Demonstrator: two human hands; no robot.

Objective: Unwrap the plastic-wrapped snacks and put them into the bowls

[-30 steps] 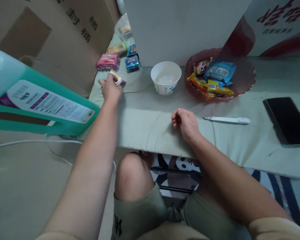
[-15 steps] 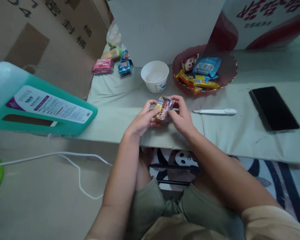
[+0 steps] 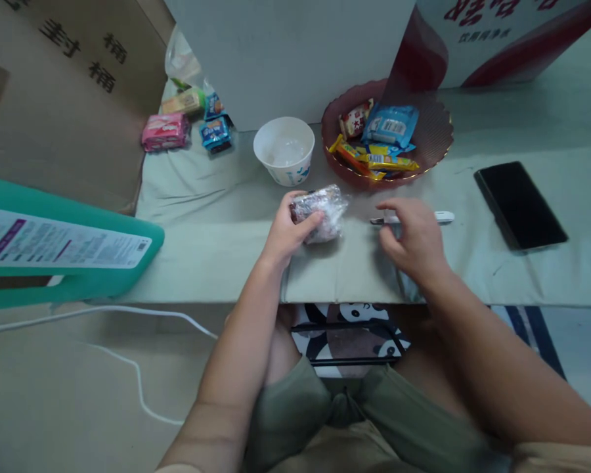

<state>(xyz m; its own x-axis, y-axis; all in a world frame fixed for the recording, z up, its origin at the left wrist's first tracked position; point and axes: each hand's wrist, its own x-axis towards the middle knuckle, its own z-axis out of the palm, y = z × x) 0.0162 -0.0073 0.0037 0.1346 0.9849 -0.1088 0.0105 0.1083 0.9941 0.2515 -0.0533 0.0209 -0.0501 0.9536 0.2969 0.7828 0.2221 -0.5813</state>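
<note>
Crinkly clear plastic wraps the one snack packet (image 3: 326, 213), which our left hand (image 3: 286, 235) grips mid-table, just before one white bowl (image 3: 284, 150). Our right hand (image 3: 414, 240) lies loosely open over one white pen (image 3: 444, 216), hiding its middle. We count one red plate (image 3: 437, 139) and one black phone (image 3: 519, 205). One teal jug (image 3: 79, 286) is cut off at the left edge.

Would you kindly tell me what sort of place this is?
Probably a room in a home: a cloth-covered table bears a snack plate, a panda-patterned mat lies on the floor, and a cardboard box stands beside. The left hand holds a wrapped snack.
</note>
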